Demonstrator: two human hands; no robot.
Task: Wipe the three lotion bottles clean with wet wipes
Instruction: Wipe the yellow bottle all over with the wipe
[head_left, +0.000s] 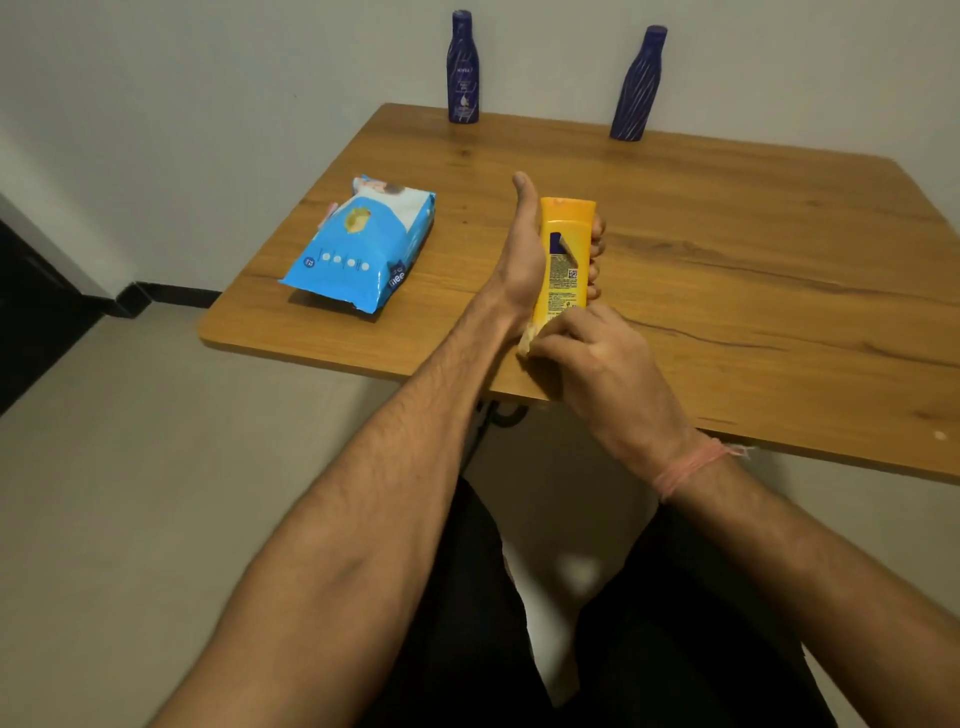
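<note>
The person sits at a wooden table (727, 249) with both forearms stretched out over its near edge. The left hand (524, 254) is wrapped around a yellow-orange plastic lotion bottle (563, 260), thumb pointing up and away, fingertips curling round the bottle's right side. The bottle is held just above the table, its long axis running away from the person, the flat squared end farthest off and the near end buried under the right hand (592, 353). That right hand is closed on a crumpled pale wet wipe (525, 340), pressed against the bottle's near end — only a scrap of the wipe shows at the fingertips.

So the wiping hand sits at the near end of the bottle, and the unwiped length lies straight ahead of it; I judge that the stroke must travel along that axis, towards the left hand's grip.

To the left lies a blue soft pack of wet wipes (358, 247). Two dark blue lotion bottles — one left (463, 70), one right (638, 85) — stand upright at the far edge against the wall, well apart from both hands.
</note>
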